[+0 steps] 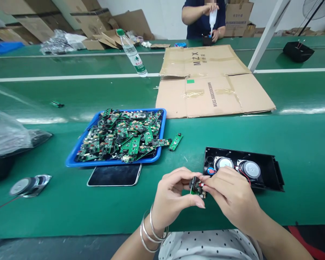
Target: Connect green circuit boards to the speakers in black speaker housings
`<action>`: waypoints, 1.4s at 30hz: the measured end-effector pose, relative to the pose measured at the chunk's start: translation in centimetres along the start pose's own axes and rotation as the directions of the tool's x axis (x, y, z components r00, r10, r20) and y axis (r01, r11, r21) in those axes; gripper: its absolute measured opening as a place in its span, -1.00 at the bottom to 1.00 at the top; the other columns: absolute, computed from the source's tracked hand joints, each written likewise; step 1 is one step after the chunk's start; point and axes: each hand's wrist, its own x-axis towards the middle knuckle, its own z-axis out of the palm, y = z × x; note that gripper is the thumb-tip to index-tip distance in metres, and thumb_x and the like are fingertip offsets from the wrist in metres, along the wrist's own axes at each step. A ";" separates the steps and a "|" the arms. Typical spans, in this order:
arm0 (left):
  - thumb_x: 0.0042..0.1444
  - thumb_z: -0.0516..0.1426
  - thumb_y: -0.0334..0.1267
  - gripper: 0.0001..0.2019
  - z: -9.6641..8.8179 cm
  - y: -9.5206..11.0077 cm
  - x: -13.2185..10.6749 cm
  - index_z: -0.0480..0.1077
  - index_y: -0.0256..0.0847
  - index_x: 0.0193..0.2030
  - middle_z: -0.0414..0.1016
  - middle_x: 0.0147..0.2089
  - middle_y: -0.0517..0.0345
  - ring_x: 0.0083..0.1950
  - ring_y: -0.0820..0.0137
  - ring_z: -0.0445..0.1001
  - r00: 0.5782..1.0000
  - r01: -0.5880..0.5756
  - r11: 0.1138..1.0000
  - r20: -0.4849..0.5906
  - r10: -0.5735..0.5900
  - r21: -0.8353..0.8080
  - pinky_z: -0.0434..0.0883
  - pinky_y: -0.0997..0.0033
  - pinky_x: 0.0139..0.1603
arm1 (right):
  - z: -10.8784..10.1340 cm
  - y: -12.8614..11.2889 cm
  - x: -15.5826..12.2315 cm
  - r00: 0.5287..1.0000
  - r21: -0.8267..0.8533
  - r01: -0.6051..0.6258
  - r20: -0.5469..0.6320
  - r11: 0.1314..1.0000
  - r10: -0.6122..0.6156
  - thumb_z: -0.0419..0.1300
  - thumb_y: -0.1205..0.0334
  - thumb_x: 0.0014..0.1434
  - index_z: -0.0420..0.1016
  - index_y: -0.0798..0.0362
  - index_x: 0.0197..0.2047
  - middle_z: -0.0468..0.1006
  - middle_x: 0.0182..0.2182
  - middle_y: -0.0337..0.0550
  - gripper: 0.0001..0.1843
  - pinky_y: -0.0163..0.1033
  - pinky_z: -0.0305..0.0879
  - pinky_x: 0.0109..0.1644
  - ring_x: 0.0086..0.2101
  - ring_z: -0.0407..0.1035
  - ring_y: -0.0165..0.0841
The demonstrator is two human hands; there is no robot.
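Observation:
My left hand (176,191) grips a small green circuit board (197,187) between thumb and fingers, tilted up above the table. At the board's right edge, my right hand (230,191) pinches a small wire plug (202,184), mostly hidden by the fingertips. Just behind my hands lies an open black speaker housing (271,169) with two round speakers (251,169) in it. Red wire (245,176) runs from the speakers towards my right hand. A blue and red round part (211,170) sits at the housing's left end.
A blue tray (70,160) heaped with circuit boards stands left of centre, a phone (113,175) at its front edge. One loose board (176,142) lies beside it. Flattened cardboard (211,83), a water bottle (134,56) and a loose speaker (24,186) are around. A co-worker (203,21) works opposite.

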 end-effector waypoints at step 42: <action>-0.27 0.41 -0.10 -0.65 0.3 1.5 0.4 0.59 -0.16 -0.30 0.58 -0.41 0.10 -0.35 0.34 0.54 0.984 0.177 0.949 0.059 -0.167 -0.260 0.49 0.43 -0.30 | -0.3 0.2 -0.5 0.910 0.483 -0.414 0.198 0.772 0.364 0.17 0.25 0.24 0.51 0.03 -0.41 0.51 -0.50 -0.24 -0.81 -0.18 0.24 -0.20 -0.43 0.34 -0.38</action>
